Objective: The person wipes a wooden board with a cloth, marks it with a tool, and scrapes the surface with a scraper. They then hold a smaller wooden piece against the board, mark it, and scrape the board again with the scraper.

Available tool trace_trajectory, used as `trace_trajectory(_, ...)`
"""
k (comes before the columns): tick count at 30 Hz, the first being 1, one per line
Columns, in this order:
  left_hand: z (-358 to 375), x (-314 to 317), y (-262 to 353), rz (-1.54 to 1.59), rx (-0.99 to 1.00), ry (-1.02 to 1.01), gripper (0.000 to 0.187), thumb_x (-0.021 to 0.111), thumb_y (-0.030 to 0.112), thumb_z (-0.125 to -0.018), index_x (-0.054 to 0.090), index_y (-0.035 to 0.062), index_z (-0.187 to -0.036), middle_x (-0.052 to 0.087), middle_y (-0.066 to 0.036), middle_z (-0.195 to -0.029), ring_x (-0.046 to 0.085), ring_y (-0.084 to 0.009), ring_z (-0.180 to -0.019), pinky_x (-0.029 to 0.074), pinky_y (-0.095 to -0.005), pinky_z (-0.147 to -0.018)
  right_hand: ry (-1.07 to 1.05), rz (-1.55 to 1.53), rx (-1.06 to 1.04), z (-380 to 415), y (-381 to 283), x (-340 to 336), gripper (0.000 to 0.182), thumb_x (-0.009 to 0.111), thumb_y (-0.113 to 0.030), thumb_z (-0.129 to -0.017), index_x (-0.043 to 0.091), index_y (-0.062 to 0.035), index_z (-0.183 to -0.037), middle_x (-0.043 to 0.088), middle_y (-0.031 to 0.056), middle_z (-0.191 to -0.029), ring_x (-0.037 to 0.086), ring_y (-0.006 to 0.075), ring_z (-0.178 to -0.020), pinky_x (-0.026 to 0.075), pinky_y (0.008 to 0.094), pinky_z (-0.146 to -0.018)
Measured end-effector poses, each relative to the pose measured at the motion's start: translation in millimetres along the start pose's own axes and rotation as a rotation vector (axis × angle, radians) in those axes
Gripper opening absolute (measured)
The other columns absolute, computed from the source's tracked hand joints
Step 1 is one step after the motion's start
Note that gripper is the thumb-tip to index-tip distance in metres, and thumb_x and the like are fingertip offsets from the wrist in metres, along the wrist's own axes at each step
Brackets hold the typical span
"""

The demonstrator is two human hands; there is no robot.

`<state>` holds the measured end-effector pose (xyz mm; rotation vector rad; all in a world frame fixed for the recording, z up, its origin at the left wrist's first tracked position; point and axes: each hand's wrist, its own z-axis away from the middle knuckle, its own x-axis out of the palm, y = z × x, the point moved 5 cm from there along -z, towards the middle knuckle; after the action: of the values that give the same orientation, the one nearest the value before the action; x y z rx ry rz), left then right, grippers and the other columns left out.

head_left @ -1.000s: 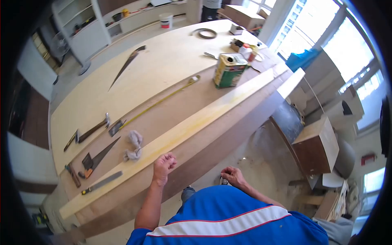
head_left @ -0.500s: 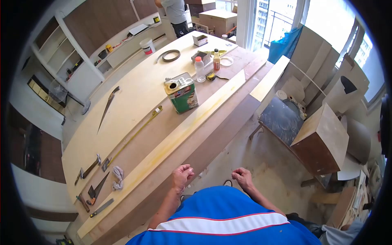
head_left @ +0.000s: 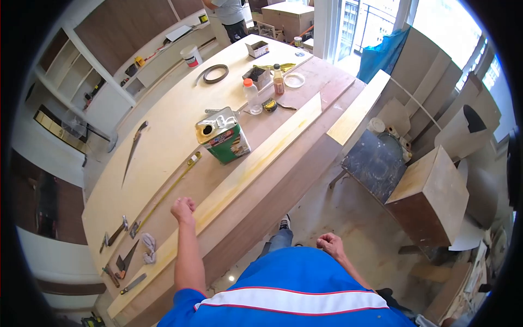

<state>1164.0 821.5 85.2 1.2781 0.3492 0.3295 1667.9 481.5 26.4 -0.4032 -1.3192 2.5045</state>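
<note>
My left hand [head_left: 183,210] is over the workbench, fingers curled in and nothing visible in them. It is beside a long pale wooden strip [head_left: 248,169] with yellow stains. My right hand [head_left: 331,245] is closed in a loose fist in front of my body, above the floor, touching no object. Beyond my left hand stands a green rectangular metal can [head_left: 231,146] with an open spout. A yellow folding-rule-like strip [head_left: 169,191] lies left of that hand. Nearer me are a crumpled cloth [head_left: 148,248], a hammer [head_left: 117,231], a broad-bladed saw [head_left: 127,260] and a file [head_left: 134,283].
The large wooden workbench [head_left: 163,147] carries a handsaw [head_left: 134,147], a coil of edging [head_left: 212,74], a plastic bottle [head_left: 252,97] and a tape measure [head_left: 269,105]. A wooden box [head_left: 430,193] and a dark panel [head_left: 376,163] stand on the right. Another person [head_left: 230,16] is at the far end.
My left hand has moved left and forward, over the workbench. My right hand has shifted slightly right and down. The view has moved, and a shoe and trouser leg now show below me.
</note>
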Motion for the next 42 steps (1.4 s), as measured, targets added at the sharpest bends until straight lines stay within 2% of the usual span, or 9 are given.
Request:
trace_trajectory(4, -70, 54, 37, 0.081, 0.048, 0.144, 0.013, 0.059, 0.012, -0.093, 0.063, 0.0062, -0.081, 0.062, -0.005, -0.067, 0.055, -0.0101, -0.051, 0.039, -0.0233, -0.042, 0.088, 0.106, 0.045, -23, -23, -33, 0.014, 0.073, -0.012, -0.089, 0.072, 0.001, -0.092, 0.073, 0.0072, -0.082, 0.068, 0.0137, -0.075, 0.056, 0.0304, -0.07)
trace_trajectory(6, -115, 77, 53, -0.131, 0.067, 0.176, 0.016, 0.059, 0.014, -0.092, 0.065, 0.0026, -0.084, 0.065, -0.009, -0.069, 0.06, -0.0155, -0.058, 0.046, -0.0309, -0.049, 0.163, 0.136, 0.056, -38, -43, -52, 0.014, 0.073, -0.012, -0.089, 0.072, 0.0008, -0.092, 0.073, 0.0077, -0.082, 0.068, 0.0143, -0.075, 0.056, 0.0305, -0.07)
trace_trajectory(8, -235, 81, -1, -0.472, 0.37, 0.219, 0.02, 0.059, 0.017, -0.091, 0.068, -0.0001, -0.093, 0.068, -0.015, -0.075, 0.067, -0.0264, -0.07, 0.053, -0.0414, -0.065, 0.195, 0.191, 0.105, -40, -48, -69, 0.014, 0.073, -0.013, -0.089, 0.071, 0.0008, -0.092, 0.072, 0.008, -0.082, 0.068, 0.0147, -0.075, 0.056, 0.0306, -0.071)
trace_trajectory(10, -218, 124, 50, -0.679, 0.711, 0.258, 0.024, 0.061, 0.02, -0.089, 0.07, 0.0009, -0.1, 0.069, -0.017, -0.081, 0.069, -0.0372, -0.08, 0.054, -0.0471, -0.079, 0.19, 0.251, 0.149, -52, -58, -84, 0.015, 0.073, -0.014, -0.088, 0.071, 0.0009, -0.092, 0.072, 0.0082, -0.081, 0.068, 0.015, -0.075, 0.056, 0.0306, -0.072)
trace_trajectory(18, -289, 256, 78, -1.197, 1.005, -0.313, 0.057, 0.065, 0.013, -0.08, 0.058, 0.0069, -0.136, 0.056, -0.016, -0.14, 0.056, -0.0342, -0.125, 0.047, -0.0437, -0.106, 0.398, 0.245, 0.346, -63, -58, -123, 0.018, 0.074, -0.014, -0.087, 0.07, 0.0023, -0.093, 0.07, 0.0074, -0.08, 0.064, 0.0147, -0.071, 0.052, 0.0302, -0.067)
trace_trajectory(24, -284, 337, 95, -1.381, 1.226, -0.587, 0.075, 0.057, 0.004, -0.079, 0.04, 0.0071, -0.153, 0.038, -0.014, -0.16, 0.036, -0.0317, -0.148, 0.031, -0.051, -0.12, 0.31, 0.414, 0.439, -36, -15, -142, 0.023, 0.075, -0.021, -0.087, 0.071, 0.0017, -0.091, 0.068, 0.006, -0.074, 0.063, 0.0147, -0.069, 0.051, 0.031, -0.063)
trace_trajectory(31, -301, 363, 67, -1.514, 1.045, -0.729, 0.073, 0.052, 0.0, -0.082, 0.041, 0.0118, -0.153, 0.038, -0.011, -0.161, 0.034, -0.0326, -0.149, 0.03, -0.0513, -0.12, 0.252, 0.507, 0.53, -56, -47, -146, 0.025, 0.076, -0.022, -0.087, 0.072, 0.002, -0.093, 0.069, 0.0068, -0.076, 0.063, 0.016, -0.07, 0.051, 0.0331, -0.065)
trace_trajectory(34, -300, 366, 71, -1.454, 1.048, -0.735, 0.065, 0.053, 0.0, -0.082, 0.047, 0.0116, -0.146, 0.048, -0.013, -0.15, 0.043, -0.0339, -0.142, 0.034, -0.0533, -0.116, 0.237, 0.564, 0.409, -76, -55, -155, 0.025, 0.076, -0.022, -0.087, 0.072, 0.0018, -0.093, 0.069, 0.0073, -0.077, 0.063, 0.0163, -0.071, 0.052, 0.0334, -0.066)
trace_trajectory(42, -318, 342, 54, -1.626, 0.678, -0.651, 0.028, 0.059, 0.005, -0.081, 0.062, 0.0003, -0.108, 0.064, -0.025, -0.113, 0.062, -0.0452, -0.108, 0.051, -0.0516, -0.091, 0.166, 0.614, 0.284, -113, -77, -152, 0.027, 0.076, -0.024, -0.087, 0.072, 0.0019, -0.093, 0.07, 0.0099, -0.08, 0.065, 0.0181, -0.076, 0.053, 0.0342, -0.071)
